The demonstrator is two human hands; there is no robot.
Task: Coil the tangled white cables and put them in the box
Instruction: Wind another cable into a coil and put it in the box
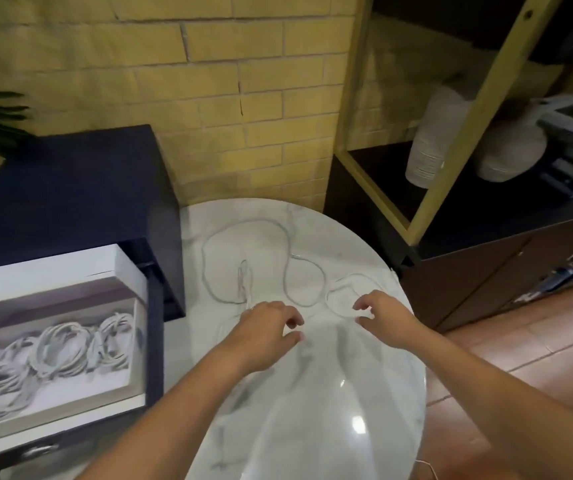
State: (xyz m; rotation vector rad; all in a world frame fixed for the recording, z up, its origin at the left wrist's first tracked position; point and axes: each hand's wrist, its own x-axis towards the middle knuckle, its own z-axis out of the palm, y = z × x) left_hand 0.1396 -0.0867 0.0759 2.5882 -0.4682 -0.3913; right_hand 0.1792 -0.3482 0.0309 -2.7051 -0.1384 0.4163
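Several coiled cables [56, 348] fill the white box [46, 271] at left, by a dark cabinet [70, 181]. One loose cable [287, 277] sprawls on the marble table [312, 393]. Over its near loops the left hand [264, 327] and right hand [382, 317] curl their fingers; pinching or not, I cannot tell. Vases [510, 150] stand rightmost.

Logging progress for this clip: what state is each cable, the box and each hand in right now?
loose white cable: uncoiled, sprawled in loops on the marble table
coiled cables: wound up, lying inside the white box
white box: open, no lid on it
left hand: fingers curled over the cable, grip unclear
right hand: fingers curled at a cable loop, grip unclear
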